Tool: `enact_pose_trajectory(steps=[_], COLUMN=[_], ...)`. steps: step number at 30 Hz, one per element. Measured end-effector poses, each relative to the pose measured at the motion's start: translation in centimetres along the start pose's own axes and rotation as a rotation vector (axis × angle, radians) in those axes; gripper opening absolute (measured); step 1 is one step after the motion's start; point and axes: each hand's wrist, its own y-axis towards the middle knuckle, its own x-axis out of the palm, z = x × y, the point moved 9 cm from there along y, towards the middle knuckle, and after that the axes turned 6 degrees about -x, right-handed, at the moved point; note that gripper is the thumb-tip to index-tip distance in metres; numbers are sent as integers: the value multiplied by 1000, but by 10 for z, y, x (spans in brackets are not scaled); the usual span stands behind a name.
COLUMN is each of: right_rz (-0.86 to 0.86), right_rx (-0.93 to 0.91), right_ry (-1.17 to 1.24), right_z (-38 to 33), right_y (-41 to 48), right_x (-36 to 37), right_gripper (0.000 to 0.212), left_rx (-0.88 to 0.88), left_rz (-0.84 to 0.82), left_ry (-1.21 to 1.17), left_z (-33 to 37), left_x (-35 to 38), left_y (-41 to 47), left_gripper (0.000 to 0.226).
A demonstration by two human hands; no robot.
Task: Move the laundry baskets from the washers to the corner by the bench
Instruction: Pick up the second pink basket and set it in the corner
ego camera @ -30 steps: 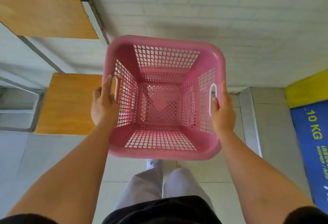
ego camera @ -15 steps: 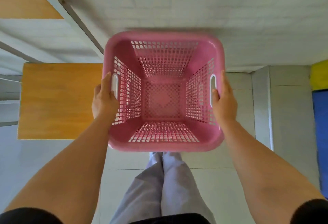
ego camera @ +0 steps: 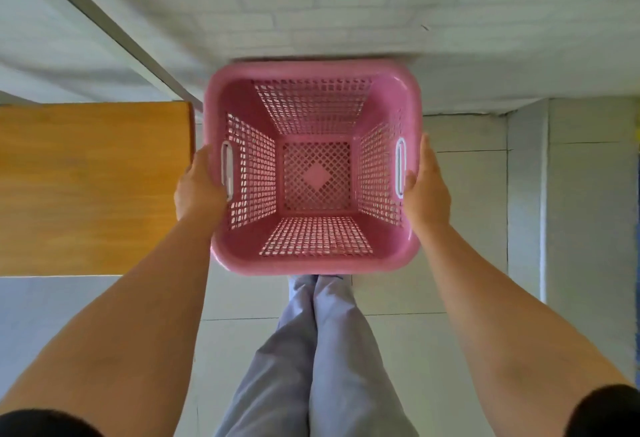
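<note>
An empty pink lattice laundry basket (ego camera: 313, 261) is in front of me, seen from straight above. Its far rim is close to the foot of the white brick wall, and its left side is next to the end of the wooden bench (ego camera: 93, 187). My left hand (ego camera: 197, 190) grips the rim at the white left handle slot. At the right handle slot, my right hand (ego camera: 427, 190) holds the rim with its fingers stretched along the side. I cannot tell whether the basket's base touches the tiled floor.
The white brick wall (ego camera: 381, 13) runs across the top. A grey metal bench frame bar (ego camera: 114, 31) slants down to the bench. A raised tiled strip (ego camera: 526, 201) runs along the right. My legs (ego camera: 311, 350) stand on the floor just behind the basket.
The basket has gone down and away from me toward the wall, beside the bench end. Both hands stayed on its sides. The blue and yellow washer has left the view on the right.
</note>
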Motion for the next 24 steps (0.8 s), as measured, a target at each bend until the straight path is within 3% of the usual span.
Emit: enact_pose_trajectory(steps=[4,14,24], right_rz=[-51,-105,31], right_rx=[-51,-137,-64], right_ry=[-111,-240,-201], right_z=[-10,-38,-43], right_y=[-14,-90,-182], right_x=[0,-43,-106], right_gripper=[60,57,55], left_rx=[57,182,421], left_rz=[-51,-82,-69], left_ry=[51,108,195], left_z=[9,26,31], left_x=[-3,-27,-60], left_y=[-15,-90,-167], left_gripper=[49,54,50])
